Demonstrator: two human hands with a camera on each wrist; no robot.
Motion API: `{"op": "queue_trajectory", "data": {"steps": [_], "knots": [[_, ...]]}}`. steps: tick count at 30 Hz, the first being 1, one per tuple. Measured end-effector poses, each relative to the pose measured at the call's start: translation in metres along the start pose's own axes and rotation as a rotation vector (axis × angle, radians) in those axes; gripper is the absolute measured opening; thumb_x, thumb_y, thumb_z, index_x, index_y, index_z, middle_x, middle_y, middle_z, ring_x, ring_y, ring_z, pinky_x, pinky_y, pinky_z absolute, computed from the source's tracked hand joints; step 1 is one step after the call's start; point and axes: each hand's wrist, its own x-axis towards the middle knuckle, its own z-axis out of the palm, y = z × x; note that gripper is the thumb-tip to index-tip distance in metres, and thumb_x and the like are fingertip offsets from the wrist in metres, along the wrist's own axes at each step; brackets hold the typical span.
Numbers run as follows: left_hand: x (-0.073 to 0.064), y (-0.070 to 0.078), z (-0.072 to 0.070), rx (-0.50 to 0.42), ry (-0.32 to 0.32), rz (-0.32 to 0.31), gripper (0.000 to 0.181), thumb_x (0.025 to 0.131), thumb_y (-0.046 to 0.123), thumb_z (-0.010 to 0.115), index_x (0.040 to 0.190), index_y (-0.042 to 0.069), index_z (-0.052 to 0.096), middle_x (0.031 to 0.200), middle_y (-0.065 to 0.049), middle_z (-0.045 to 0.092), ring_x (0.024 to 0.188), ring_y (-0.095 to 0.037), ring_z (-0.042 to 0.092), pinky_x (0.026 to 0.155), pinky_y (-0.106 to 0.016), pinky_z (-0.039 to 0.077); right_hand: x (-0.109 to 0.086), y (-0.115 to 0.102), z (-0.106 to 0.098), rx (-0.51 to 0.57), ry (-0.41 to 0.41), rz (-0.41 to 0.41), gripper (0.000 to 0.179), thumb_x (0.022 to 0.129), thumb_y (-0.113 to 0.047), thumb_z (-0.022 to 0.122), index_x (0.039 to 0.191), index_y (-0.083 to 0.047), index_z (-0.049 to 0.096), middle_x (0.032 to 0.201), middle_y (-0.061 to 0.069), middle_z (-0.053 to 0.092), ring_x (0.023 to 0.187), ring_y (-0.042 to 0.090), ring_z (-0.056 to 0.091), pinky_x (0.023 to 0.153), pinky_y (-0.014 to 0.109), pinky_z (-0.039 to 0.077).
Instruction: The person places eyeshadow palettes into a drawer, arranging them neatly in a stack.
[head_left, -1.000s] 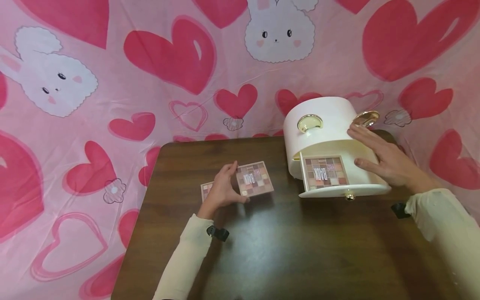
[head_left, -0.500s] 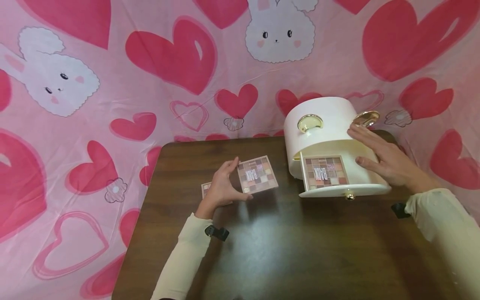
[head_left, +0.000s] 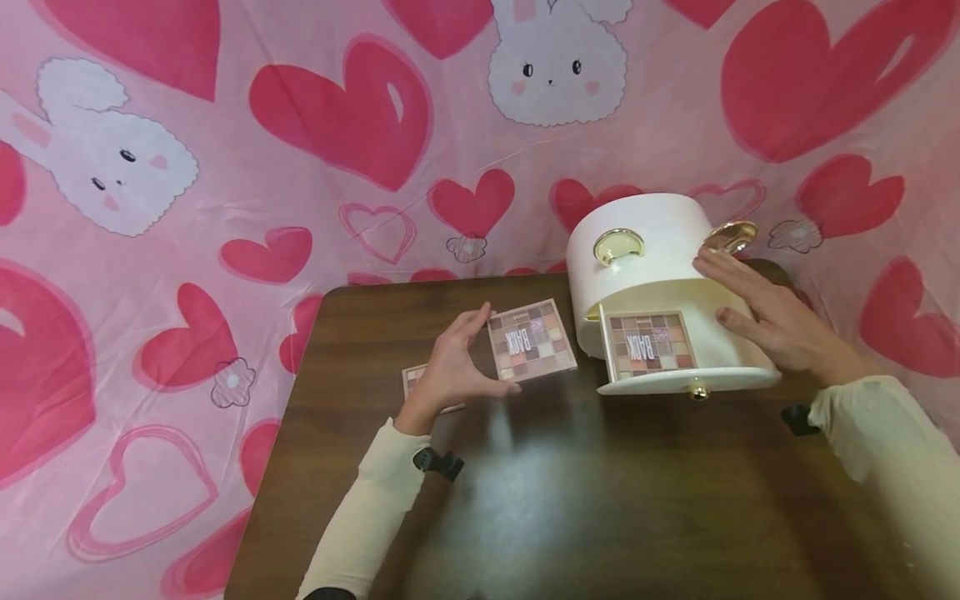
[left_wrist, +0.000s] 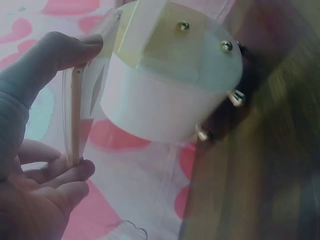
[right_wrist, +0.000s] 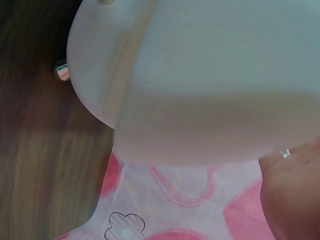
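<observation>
My left hand pinches an eyeshadow palette by its left side, tilted above the table. In the left wrist view the same palette appears edge-on between thumb and fingers. A white rounded storage box stands to its right, with its drawer pulled out. Inside that drawer, at the left, lies another palette. With fingers straight, my right hand rests on the box's right side, by a gold-rimmed handle. A further palette lies on the table, partly hidden by my left hand.
The dark wooden table reaches toward a pink heart-and-rabbit cloth hanging behind it. Another gold-rimmed handle is on the box's left. The drawer front bears a small gold knob.
The left hand has carried its palette right and slightly up, closer to the drawer. More of the palette on the table shows. The right hand and box have stayed in place.
</observation>
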Motion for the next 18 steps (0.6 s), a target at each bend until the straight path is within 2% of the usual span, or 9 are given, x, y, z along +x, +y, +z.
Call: {"op": "queue_trajectory", "data": {"steps": [5,11,18], "knots": [[0.008,0.012,0.004,-0.066,0.013,0.033,0.123,0.055,0.033,0.1,0.155,0.005,0.035,0.144,-0.009,0.049,0.13,-0.023,0.047,0.108,-0.039,0.041,0.0,0.001,-0.001,0.015,0.007,-0.009,0.075,0.088,-0.004,0.064,0.157,-0.015,0.037,0.163,0.012,0.027,0.151,0.017,0.016,0.117,0.058,0.016],[0.016,0.026,0.015,-0.15,0.014,0.077,0.121,0.056,0.028,0.1,0.155,0.004,0.035,0.142,-0.005,0.05,0.131,-0.016,0.046,0.109,-0.039,0.04,0.0,0.001,-0.001,0.022,-0.001,0.013,0.076,0.088,-0.005,0.065,0.158,-0.017,0.036,0.164,0.009,0.025,0.151,0.015,0.015,0.117,0.06,0.015],[0.025,0.04,0.023,-0.155,-0.003,0.089,0.122,0.056,0.029,0.1,0.156,0.007,0.034,0.145,-0.006,0.049,0.132,-0.022,0.046,0.108,-0.032,0.04,0.001,0.001,0.0,0.02,0.006,-0.018,0.073,0.09,-0.005,0.064,0.157,-0.015,0.036,0.164,0.01,0.026,0.151,0.019,0.016,0.119,0.047,0.016]]}}
